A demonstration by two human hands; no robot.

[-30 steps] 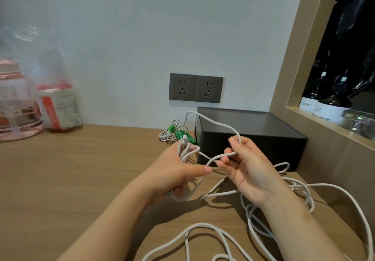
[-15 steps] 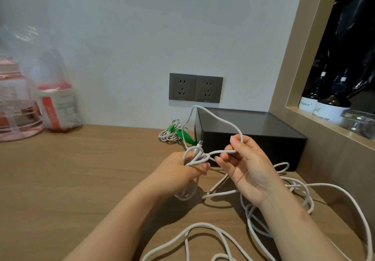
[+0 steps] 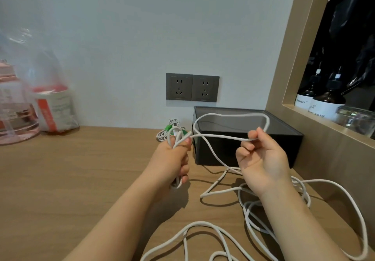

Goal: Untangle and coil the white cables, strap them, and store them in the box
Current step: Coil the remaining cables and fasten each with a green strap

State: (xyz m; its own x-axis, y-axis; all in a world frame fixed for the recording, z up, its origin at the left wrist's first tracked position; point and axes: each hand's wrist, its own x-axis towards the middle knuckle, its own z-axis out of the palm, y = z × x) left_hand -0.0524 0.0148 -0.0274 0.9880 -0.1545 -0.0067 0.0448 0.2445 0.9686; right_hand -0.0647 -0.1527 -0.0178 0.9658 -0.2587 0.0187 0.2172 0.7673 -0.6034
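My left hand (image 3: 172,161) is closed around several gathered loops of a long white cable (image 3: 229,115), with the loops sticking up past my thumb. My right hand (image 3: 261,159) pinches the same cable between thumb and forefinger, holding a wide loop stretched out over the dark box (image 3: 284,138). The rest of the cable lies loose and tangled on the wooden desk (image 3: 81,179) under and to the right of my right arm. A small coiled white cable with green straps (image 3: 167,128) lies on the desk behind my left hand, left of the box.
Two grey wall sockets (image 3: 191,88) sit above the box. At far left stand a pink container (image 3: 14,110) and a red-and-white pouch (image 3: 54,108) under clear plastic. A wooden shelf niche (image 3: 324,118) at right holds dark bottles and a glass jar.
My right hand has moved right and away from my left hand, drawing out a wide loop of cable over the box. My left hand stays closed on the gathered loops.
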